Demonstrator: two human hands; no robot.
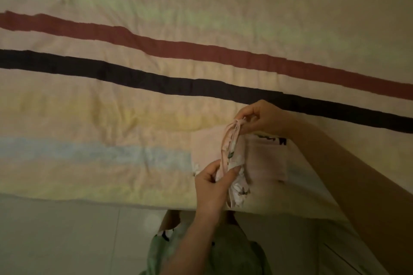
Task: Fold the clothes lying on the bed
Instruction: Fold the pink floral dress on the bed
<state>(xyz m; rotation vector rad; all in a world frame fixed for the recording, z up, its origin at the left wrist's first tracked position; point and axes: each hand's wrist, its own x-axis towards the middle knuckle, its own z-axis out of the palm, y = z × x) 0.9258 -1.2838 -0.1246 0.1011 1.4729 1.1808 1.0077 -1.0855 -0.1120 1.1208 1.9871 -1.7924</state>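
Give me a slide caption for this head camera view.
Both hands, left hand and right hand, pinch a small pink floral garment above a striped cream bedsheet.

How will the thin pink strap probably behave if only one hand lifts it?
The pink strap would likely droop, since it already curves limply between the right hand and left hand. It seems very light, held by fingertip pinches. The attached floral garment would probably dangle.
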